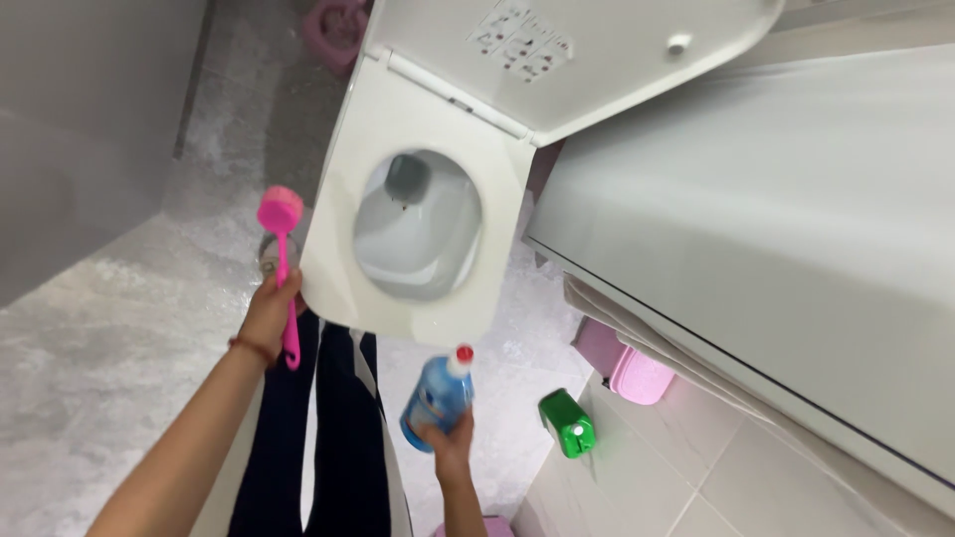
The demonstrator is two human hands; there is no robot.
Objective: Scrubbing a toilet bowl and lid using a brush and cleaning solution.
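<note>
My right hand (450, 447) is closest to me, low in the view, its fingers wrapped around the lower body of a blue bottle (436, 400) with a white neck and red cap. The bottle tilts up and away from me, its cap pointing toward the front rim of the toilet. Just beside it on the right, a green bottle (567, 423) stands on the floor against the tiled wall (686, 477), apart from my hand.

My left hand (271, 313) is a little farther out and to the left, closed around the handle of a pink brush (282, 261). The brush stands nearly upright, its round head above my fist and the end of the handle hanging below it. It sits just beside the left edge of the toilet seat, not touching it as far as I can tell.

Beyond both hands is the white toilet (398, 298), seat down and lid (557, 60) raised, the bowl open. To the right of it a pink bin (627, 368) rests at the foot of a large white bathtub (776, 239). The grey speckled floor (109, 338) spreads out on the left, with a pink object (333, 30) at the far top, too blurred to identify.
</note>
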